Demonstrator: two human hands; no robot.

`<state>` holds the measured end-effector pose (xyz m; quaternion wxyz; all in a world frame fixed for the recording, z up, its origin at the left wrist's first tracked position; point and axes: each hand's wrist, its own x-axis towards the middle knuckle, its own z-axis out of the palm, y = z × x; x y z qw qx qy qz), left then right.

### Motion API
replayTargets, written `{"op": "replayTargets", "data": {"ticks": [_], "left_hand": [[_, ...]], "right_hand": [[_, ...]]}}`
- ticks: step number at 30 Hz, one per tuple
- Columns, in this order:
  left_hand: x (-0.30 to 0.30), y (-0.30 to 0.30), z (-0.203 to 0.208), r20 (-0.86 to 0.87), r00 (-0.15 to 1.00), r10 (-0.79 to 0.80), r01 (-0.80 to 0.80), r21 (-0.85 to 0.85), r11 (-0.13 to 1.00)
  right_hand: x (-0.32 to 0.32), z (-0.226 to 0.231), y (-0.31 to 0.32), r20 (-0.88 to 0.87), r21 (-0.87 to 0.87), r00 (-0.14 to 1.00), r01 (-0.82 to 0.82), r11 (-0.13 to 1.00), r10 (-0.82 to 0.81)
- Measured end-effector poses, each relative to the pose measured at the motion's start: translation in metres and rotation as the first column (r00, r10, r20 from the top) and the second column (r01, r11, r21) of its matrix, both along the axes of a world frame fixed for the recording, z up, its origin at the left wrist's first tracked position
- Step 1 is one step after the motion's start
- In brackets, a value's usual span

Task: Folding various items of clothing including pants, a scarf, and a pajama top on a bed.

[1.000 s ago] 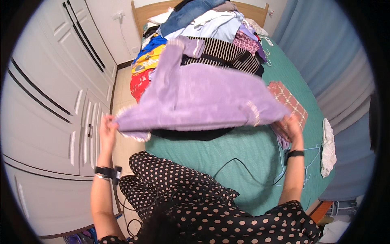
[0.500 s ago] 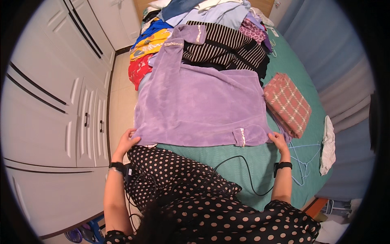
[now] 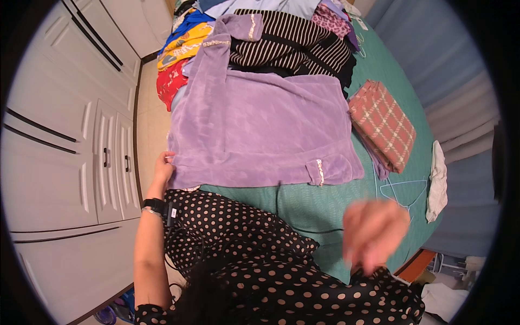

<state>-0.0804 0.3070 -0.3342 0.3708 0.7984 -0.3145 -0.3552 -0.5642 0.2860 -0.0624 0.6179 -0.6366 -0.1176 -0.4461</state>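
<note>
A lilac plush top (image 3: pixel 281 119) lies spread on the bed, its trimmed cuffs folded over at the upper left and lower right. At its near left corner my left hand (image 3: pixel 164 170) is closed, fingers pinching the fabric edge. My right hand (image 3: pixel 375 233) is lifted off the top, close in front of my body. Motion smears its fingers, so whether it is open or closed does not show.
Right of the top sits a folded pink plaid cloth (image 3: pixel 383 127), with a blue wire hanger (image 3: pixel 401 189) and a white cloth (image 3: pixel 437 181) beyond. Piled clothes, including a black striped garment (image 3: pixel 295 43), cover the far bed. White cabinets (image 3: pixel 59 179) stand left.
My right hand has let go of the top's near right corner and come back toward my body. My left hand stays at the left corner. The view has shifted slightly.
</note>
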Motion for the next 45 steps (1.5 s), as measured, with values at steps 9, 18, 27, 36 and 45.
{"op": "replayTargets", "data": {"ticks": [9, 18, 27, 36, 45], "left_hand": [[0.006, 0.009, 0.040, -0.136, 0.975, 0.177, -0.177, 0.011, 0.984], [-0.003, -0.068, 0.049, -0.087, 0.991, 0.098, -0.105, -0.081, 0.991], [0.014, -0.166, 0.026, 0.006, 0.998, -0.059, 0.059, -0.112, 0.992], [0.018, -0.214, 0.007, 0.052, 0.999, 0.013, -0.013, -0.010, 1.000], [0.028, -0.229, 0.027, -0.309, 0.951, 0.025, -0.138, -0.350, 0.927]], "right_hand": [[0.062, 0.034, 0.011, 0.142, 0.013, 0.846, -0.521, 0.853, 0.514], [0.064, 0.024, -0.012, 0.223, 0.095, 0.841, -0.522, 0.848, 0.493], [0.066, 0.017, -0.034, 0.237, 0.037, 0.880, -0.432, 0.901, 0.412], [-0.019, -0.121, -0.149, -0.918, -0.124, 0.235, 0.597, 0.793, -0.320], [-0.033, -0.185, -0.164, -0.836, -0.455, -0.011, 0.572, 0.682, -0.549]]}}
